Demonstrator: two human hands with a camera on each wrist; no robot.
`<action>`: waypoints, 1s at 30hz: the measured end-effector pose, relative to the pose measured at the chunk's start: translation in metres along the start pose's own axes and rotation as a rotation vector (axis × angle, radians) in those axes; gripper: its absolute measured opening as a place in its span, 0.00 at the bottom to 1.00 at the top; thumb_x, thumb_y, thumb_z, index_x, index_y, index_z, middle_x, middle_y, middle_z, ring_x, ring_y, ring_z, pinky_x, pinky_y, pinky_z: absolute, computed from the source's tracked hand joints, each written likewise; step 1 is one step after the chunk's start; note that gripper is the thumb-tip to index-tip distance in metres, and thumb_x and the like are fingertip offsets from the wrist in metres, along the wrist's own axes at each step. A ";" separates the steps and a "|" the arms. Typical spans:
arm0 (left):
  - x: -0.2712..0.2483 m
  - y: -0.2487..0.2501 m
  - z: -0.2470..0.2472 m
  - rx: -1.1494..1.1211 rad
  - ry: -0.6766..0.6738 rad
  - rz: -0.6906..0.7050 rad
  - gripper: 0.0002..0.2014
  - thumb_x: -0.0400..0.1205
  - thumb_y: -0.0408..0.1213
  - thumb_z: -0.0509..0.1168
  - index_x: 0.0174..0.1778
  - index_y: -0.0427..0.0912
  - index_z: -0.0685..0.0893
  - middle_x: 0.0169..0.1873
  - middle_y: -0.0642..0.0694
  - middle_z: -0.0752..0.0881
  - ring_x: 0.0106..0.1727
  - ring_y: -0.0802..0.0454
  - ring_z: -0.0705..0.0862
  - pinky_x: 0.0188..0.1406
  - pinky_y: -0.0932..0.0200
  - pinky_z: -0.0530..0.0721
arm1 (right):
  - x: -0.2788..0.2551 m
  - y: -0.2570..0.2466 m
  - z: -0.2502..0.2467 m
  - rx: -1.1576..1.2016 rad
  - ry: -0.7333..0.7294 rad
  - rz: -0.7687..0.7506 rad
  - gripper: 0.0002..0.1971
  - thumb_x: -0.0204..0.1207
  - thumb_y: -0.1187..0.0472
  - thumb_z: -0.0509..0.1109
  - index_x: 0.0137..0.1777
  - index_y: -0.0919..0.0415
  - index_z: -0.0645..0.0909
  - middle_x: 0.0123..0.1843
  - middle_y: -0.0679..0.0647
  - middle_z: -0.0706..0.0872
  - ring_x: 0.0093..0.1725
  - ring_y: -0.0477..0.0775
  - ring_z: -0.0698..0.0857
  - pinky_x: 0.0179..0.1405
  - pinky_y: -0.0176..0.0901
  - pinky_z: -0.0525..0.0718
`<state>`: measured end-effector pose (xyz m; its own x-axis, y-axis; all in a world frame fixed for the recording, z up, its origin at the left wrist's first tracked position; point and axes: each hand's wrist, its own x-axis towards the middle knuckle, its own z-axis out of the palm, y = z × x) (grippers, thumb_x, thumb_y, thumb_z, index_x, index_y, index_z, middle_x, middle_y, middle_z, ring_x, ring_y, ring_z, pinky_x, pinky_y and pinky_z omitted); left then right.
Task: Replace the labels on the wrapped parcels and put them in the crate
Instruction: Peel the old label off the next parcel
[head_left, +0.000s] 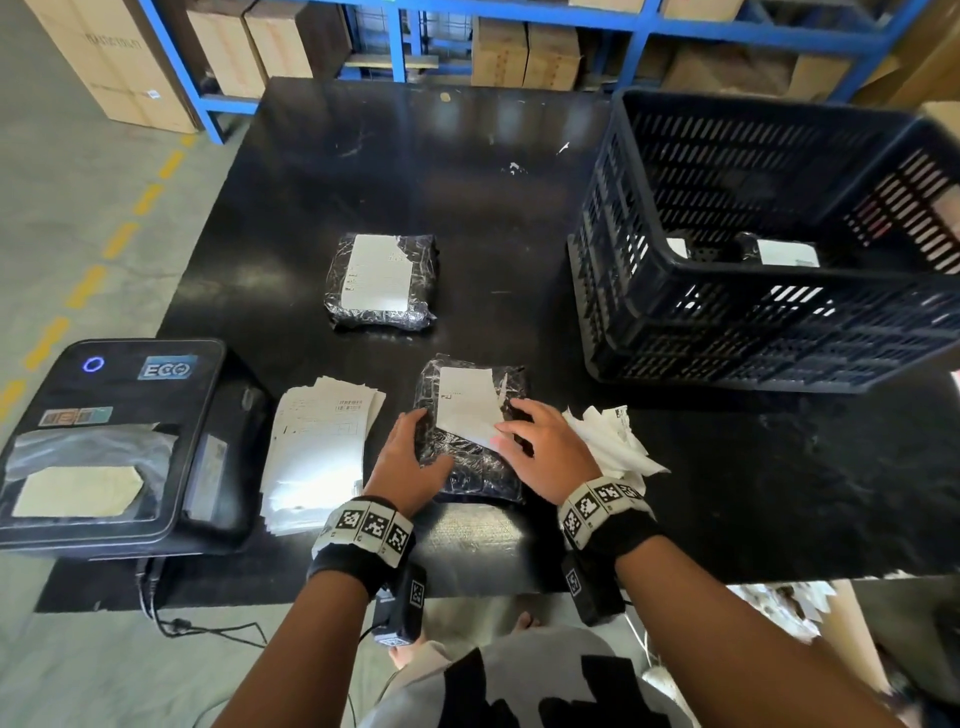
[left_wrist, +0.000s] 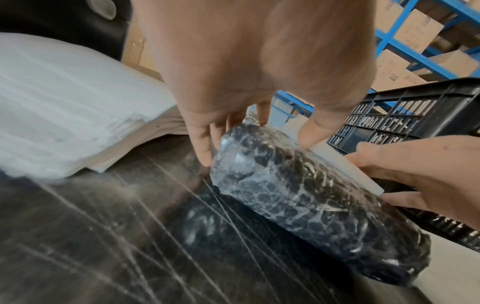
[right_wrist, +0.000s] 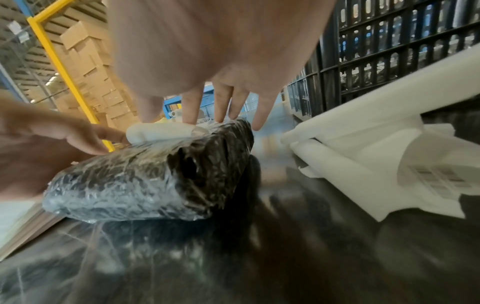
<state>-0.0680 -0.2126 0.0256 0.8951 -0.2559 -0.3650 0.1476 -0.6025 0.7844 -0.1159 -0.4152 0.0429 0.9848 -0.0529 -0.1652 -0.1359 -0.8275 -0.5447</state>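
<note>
A black parcel (head_left: 475, 470) in clear wrap lies near the table's front edge. Its white label (head_left: 465, 408) is partly lifted and creased at the lower right corner. My left hand (head_left: 413, 447) holds the parcel's left side, fingers down its edge and thumb on top. My right hand (head_left: 524, 431) pinches the label's loose corner. In the right wrist view the label (right_wrist: 158, 131) curls up off the parcel (right_wrist: 145, 181) under my fingertips. A second labelled parcel (head_left: 382, 280) lies farther back. The black crate (head_left: 675, 270) stands at the right with labelled parcels (head_left: 787, 253) inside.
A black label printer (head_left: 104, 441) sits at the table's front left corner, with a stack of white label sheets (head_left: 317, 447) beside it. Crumpled peeled labels (head_left: 613, 441) lie right of my right hand. Blue shelving (head_left: 395, 47) with cardboard boxes stands behind the table.
</note>
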 end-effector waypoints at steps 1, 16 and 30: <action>0.003 0.001 0.002 0.000 -0.019 -0.004 0.39 0.74 0.43 0.71 0.79 0.54 0.59 0.78 0.43 0.64 0.76 0.42 0.69 0.74 0.41 0.71 | 0.001 0.001 -0.001 0.004 -0.048 -0.003 0.22 0.78 0.40 0.66 0.68 0.47 0.82 0.82 0.45 0.67 0.83 0.46 0.59 0.81 0.52 0.63; 0.016 0.009 -0.001 0.060 -0.148 0.018 0.52 0.73 0.48 0.75 0.84 0.53 0.44 0.84 0.50 0.41 0.83 0.52 0.50 0.79 0.50 0.55 | 0.058 -0.014 -0.044 -0.310 -0.468 -0.133 0.08 0.75 0.43 0.70 0.49 0.43 0.80 0.87 0.56 0.53 0.86 0.59 0.51 0.78 0.60 0.66; 0.018 0.005 0.001 0.023 -0.139 0.026 0.50 0.75 0.49 0.73 0.84 0.54 0.44 0.84 0.50 0.41 0.83 0.49 0.52 0.79 0.48 0.59 | 0.109 -0.024 -0.069 -0.210 -0.409 -0.091 0.06 0.78 0.46 0.70 0.45 0.46 0.82 0.47 0.44 0.83 0.51 0.50 0.83 0.47 0.43 0.77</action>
<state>-0.0515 -0.2209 0.0230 0.8315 -0.3726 -0.4120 0.1142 -0.6111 0.7832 0.0021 -0.4400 0.0949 0.8625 0.2152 -0.4580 0.0157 -0.9160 -0.4008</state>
